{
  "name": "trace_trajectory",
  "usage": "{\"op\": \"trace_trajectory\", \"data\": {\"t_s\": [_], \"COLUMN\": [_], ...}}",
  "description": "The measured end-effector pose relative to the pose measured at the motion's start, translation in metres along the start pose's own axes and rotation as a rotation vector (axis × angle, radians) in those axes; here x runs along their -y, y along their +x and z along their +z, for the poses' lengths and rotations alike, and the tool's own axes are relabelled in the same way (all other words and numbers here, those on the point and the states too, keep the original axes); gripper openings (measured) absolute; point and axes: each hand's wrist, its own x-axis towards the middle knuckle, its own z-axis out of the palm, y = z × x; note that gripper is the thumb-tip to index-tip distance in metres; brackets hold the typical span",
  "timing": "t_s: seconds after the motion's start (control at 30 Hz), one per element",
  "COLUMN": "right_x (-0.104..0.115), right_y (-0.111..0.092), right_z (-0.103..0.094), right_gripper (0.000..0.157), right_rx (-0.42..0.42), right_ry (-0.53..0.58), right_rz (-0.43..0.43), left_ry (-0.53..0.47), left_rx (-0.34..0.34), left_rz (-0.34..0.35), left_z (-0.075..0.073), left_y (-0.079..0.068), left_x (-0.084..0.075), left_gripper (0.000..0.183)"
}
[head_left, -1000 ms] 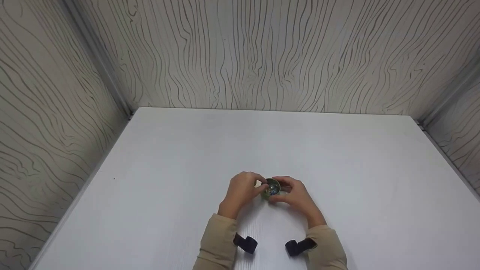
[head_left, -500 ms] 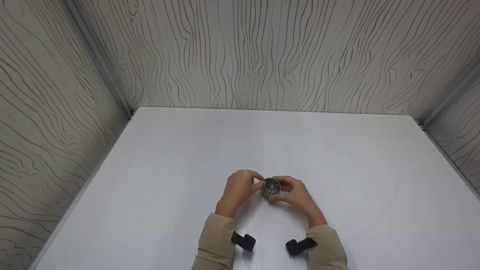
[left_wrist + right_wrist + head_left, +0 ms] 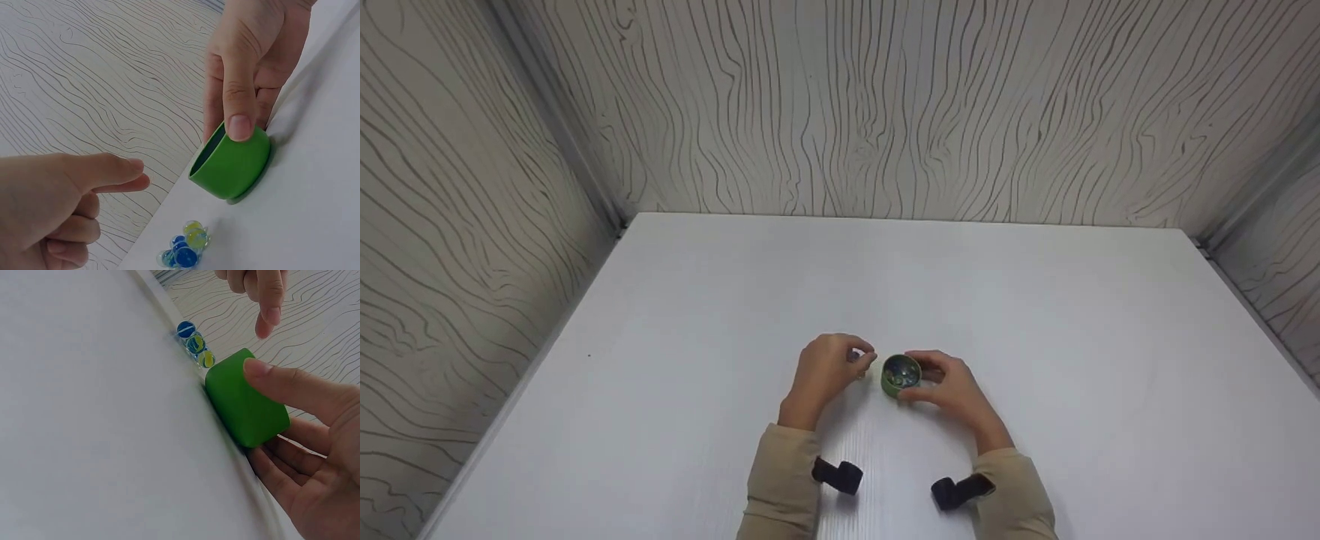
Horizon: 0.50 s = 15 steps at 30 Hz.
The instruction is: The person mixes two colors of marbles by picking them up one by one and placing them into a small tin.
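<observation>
A small green cup (image 3: 901, 377) stands on the white table, with several glass marbles (image 3: 900, 373) inside. My right hand (image 3: 952, 386) grips it from the right, thumb on the near side and fingers behind. To the left of the cup, apart from it, hovers my left hand (image 3: 829, 375). In the left wrist view the left thumb and index finger (image 3: 112, 171) lie close together, the other fingers are curled, and nothing shows between the tips. Beneath that hand a small cluster of blue and yellow-green marbles (image 3: 183, 247) rests on the table, mostly hidden in the head view.
The white tabletop (image 3: 1035, 315) reaches back to a wall (image 3: 840, 112) with a wood-grain pattern. A similar side wall (image 3: 450, 262) stands at the left. Each sleeve has a dark strap with a small black camera (image 3: 851, 478) at the wrist.
My left hand has moved away from the cup's rim, to the left and slightly farther back. My right hand has kept its hold, and the cup stays nearly in place.
</observation>
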Motion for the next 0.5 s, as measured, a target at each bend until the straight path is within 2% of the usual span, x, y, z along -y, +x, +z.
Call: {"op": "trace_trajectory", "data": {"t_s": [0.5], "right_x": [0.001], "right_y": [0.0], "right_z": [0.002], "right_gripper": [0.066], "right_rx": [-0.018], "right_ry": [0.018], "right_rz": [0.039], "left_ry": [-0.017], "left_rx": [-0.079], "left_rz": [-0.009], "left_z": [-0.007], "left_y": [-0.002], "left_x": [0.014], "left_gripper": [0.016]}}
